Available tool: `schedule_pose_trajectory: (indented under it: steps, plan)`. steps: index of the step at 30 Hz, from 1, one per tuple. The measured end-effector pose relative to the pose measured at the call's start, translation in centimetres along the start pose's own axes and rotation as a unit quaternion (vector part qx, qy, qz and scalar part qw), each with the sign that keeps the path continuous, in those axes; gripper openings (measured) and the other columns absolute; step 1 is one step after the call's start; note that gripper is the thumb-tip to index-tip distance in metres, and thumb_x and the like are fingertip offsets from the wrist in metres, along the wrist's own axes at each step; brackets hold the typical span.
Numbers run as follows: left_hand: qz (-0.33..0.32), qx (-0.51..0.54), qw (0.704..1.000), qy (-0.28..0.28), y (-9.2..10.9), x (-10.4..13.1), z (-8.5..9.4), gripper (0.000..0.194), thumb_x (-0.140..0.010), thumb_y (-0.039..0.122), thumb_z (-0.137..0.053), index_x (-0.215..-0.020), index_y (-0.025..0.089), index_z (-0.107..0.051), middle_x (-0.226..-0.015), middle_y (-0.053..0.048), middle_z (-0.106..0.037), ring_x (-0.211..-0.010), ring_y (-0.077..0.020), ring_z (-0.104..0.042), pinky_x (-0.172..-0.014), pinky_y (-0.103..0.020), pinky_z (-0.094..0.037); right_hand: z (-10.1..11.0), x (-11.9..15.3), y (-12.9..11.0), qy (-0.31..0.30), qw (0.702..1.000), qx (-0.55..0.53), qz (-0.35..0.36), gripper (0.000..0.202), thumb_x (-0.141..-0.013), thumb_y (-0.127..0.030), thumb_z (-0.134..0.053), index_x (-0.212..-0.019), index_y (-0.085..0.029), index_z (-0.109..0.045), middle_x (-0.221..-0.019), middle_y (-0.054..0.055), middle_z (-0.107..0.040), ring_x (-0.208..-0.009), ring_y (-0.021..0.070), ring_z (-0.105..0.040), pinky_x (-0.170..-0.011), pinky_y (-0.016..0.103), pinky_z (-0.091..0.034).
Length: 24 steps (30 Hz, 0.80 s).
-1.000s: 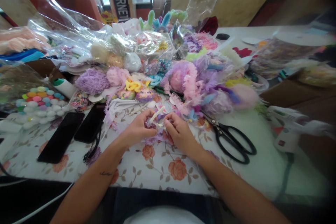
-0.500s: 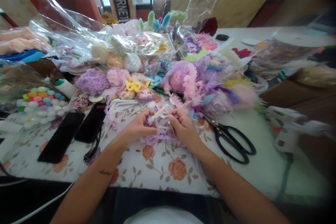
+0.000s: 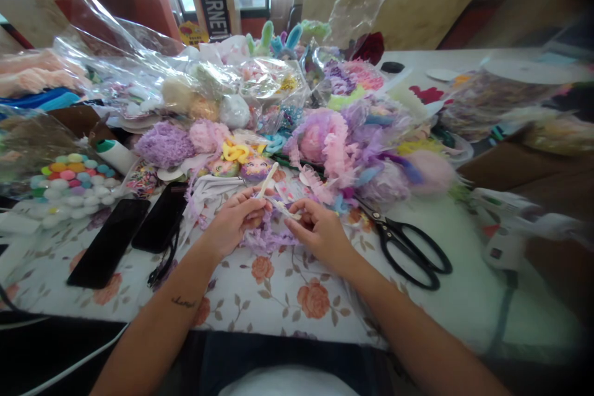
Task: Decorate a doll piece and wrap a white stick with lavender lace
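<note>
My left hand (image 3: 234, 219) is closed in a pinch on a thin cream-white stick (image 3: 268, 179), whose upper end points up and away. From its lower part a pale, ribbon-like strand (image 3: 281, 208) stretches across to my right hand (image 3: 320, 229), which pinches the strand's other end between thumb and fingers. Whether stick and strand are one piece, I cannot tell. Fluffy purple yarn (image 3: 264, 240) lies on the flowered cloth (image 3: 283, 284) below both hands. To the right of my right hand rest black-handled scissors (image 3: 408, 247).
Two black phones (image 3: 109, 244) lie at the left, near a bag of coloured pompoms (image 3: 74, 179). Behind my hands are a purple yarn ball (image 3: 164, 143), pink ruffled yarn (image 3: 327, 139) and plastic-wrapped supplies. A white glue gun (image 3: 505, 223) stands at the right, by a cardboard box (image 3: 515, 154).
The cream-white stick has tilted more upright and shifted left with my left hand. My right hand has turned and lowered slightly, and the pale strand now shows between the hands.
</note>
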<state>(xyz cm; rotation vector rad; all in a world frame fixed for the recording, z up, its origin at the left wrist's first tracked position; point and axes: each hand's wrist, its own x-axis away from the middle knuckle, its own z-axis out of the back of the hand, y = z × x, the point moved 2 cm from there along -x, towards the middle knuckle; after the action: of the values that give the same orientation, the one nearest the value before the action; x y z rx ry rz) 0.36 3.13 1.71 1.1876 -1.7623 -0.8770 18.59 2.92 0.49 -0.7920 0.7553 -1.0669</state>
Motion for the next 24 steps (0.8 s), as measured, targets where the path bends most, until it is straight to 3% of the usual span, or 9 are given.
schedule_pose_trajectory:
  steps: [5, 8, 11, 14, 17, 19, 21, 24]
  plan:
    - [-0.007, -0.004, 1.000, 0.005, -0.05, -0.08, -0.14, 0.019, -0.074, 0.024, -0.069, -0.088, 0.011, -0.068, -0.060, 0.004, -0.040, -0.051, -0.0047, -0.029, -0.043, -0.017, -0.021, 0.34, -0.27, -0.24, -0.003, 0.998, -0.066, 0.015, 0.026, -0.090, -0.035, -0.050, -0.072, -0.018, -0.058, -0.065, 0.001, -0.057, -0.060, 0.0118, -0.049, -0.056, 0.023, -0.037]
    - [-0.026, -0.016, 0.999, 0.008, -0.10, -0.09, -0.10, 0.018, -0.074, 0.025, -0.069, -0.086, 0.012, -0.068, -0.058, 0.005, -0.033, -0.050, -0.0053, -0.028, -0.044, -0.017, -0.021, 0.14, -0.38, -0.21, -0.048, 0.973, -0.217, -0.061, 0.031, -0.089, -0.042, -0.051, -0.071, -0.018, -0.055, -0.055, -0.004, -0.044, -0.048, 0.0086, -0.037, -0.047, 0.022, -0.030]
    - [-0.034, -0.040, 0.999, -0.006, -0.20, -0.02, -0.03, 0.017, -0.075, 0.024, -0.068, -0.088, 0.013, -0.067, -0.060, 0.005, -0.037, -0.050, -0.0046, -0.027, -0.045, -0.018, -0.020, -0.01, -0.32, -0.15, -0.064, 0.945, -0.298, -0.115, 0.028, -0.088, -0.043, -0.051, -0.090, -0.016, -0.061, -0.053, -0.008, -0.033, -0.042, 0.0068, -0.025, -0.041, 0.021, -0.021]
    - [-0.031, -0.071, 0.997, -0.018, -0.37, 0.08, 0.07, 0.019, -0.074, 0.022, -0.070, -0.091, 0.015, -0.066, -0.062, 0.005, -0.038, -0.049, -0.0035, -0.026, -0.045, -0.018, -0.017, 0.34, -0.16, -0.37, -0.017, 0.977, -0.207, -0.056, 0.033, -0.092, -0.040, -0.046, -0.111, -0.018, -0.062, -0.055, -0.008, -0.032, -0.044, 0.0080, -0.027, -0.043, 0.022, -0.024]
    - [-0.029, -0.084, 0.996, -0.020, -0.55, 0.10, 0.16, 0.020, -0.074, 0.024, -0.072, -0.091, 0.016, -0.064, -0.061, 0.006, -0.037, -0.049, -0.0031, -0.026, -0.045, -0.018, -0.017, 0.42, 0.17, -0.71, 0.008, 0.998, -0.054, 0.041, 0.032, -0.086, -0.037, -0.059, -0.114, -0.021, -0.063, -0.061, -0.006, -0.041, -0.050, 0.0087, -0.035, -0.049, 0.022, -0.030]
    - [-0.030, -0.085, 0.996, -0.018, -0.63, 0.07, 0.19, 0.021, -0.074, 0.025, -0.073, -0.091, 0.016, -0.063, -0.061, 0.006, -0.038, -0.048, -0.0031, -0.026, -0.045, -0.018, -0.018, 0.26, 0.36, -0.78, 0.014, 0.996, 0.008, 0.085, 0.027, -0.083, -0.034, -0.064, -0.107, -0.020, -0.064, -0.062, -0.005, -0.045, -0.051, 0.0086, -0.037, -0.051, 0.022, -0.032]
    - [-0.030, -0.089, 0.995, -0.016, -0.67, 0.07, 0.17, 0.023, -0.074, 0.025, -0.074, -0.092, 0.016, -0.063, -0.061, 0.006, -0.039, -0.049, -0.0031, -0.026, -0.044, -0.018, -0.018, 0.12, 0.42, -0.75, 0.017, 0.995, 0.021, 0.095, 0.016, -0.089, -0.032, -0.057, -0.091, -0.018, -0.064, -0.059, -0.005, -0.046, -0.050, 0.0084, -0.038, -0.052, 0.022, -0.033]
    - [-0.023, -0.097, 0.995, -0.018, -0.68, 0.13, 0.06, 0.024, -0.074, 0.024, -0.073, -0.094, 0.017, -0.062, -0.063, 0.006, -0.042, -0.049, -0.0033, -0.028, -0.044, -0.018, -0.018, 0.19, 0.27, -0.73, 0.018, 0.998, -0.014, 0.060, 0.030, -0.094, -0.034, -0.046, -0.072, -0.017, -0.058, -0.056, -0.004, -0.045, -0.051, 0.0087, -0.041, -0.051, 0.022, -0.033]
